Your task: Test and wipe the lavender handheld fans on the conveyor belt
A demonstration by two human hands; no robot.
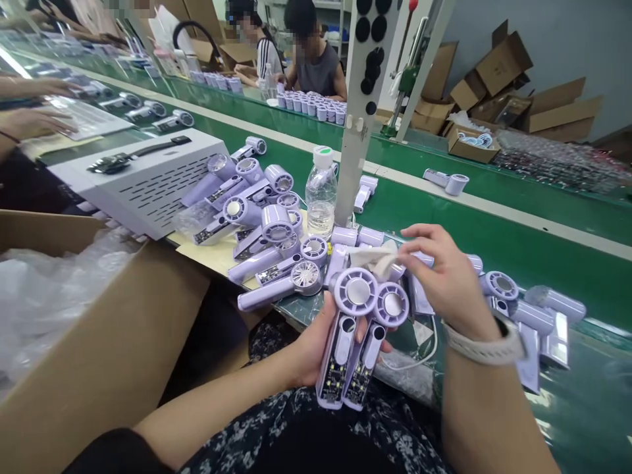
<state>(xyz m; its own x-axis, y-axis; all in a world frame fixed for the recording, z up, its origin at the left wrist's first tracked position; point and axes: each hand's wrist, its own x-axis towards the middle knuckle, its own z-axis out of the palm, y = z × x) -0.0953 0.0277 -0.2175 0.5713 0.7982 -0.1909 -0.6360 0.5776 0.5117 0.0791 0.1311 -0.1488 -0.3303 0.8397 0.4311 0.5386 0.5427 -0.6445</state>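
My left hand (pixel 316 342) is wrapped round two lilac handheld fans side by side, a left one (pixel 337 355) and a right one (pixel 364 359). Both have round slotted heads with silver centres, and their open handles show circuit boards. Just beyond the fan heads, my right hand (pixel 434 266) has its thumb and fingers at the edge of a crumpled white cloth or tissue (pixel 378 259), seemingly pinching it. A pale watch strap (pixel 481 345) circles my right wrist. More lilac fans (pixel 501 285) lie to the right of that hand.
A heap of lilac fans (pixel 276 227) lies at the left beside a clear water bottle (pixel 320 191). A grey metal box (pixel 162 178) and an open carton (pixel 123 316) with plastic bags stand further left. A grey post (pixel 355 145) rises before the green conveyor (pixel 494 217). Co-workers sit across it.
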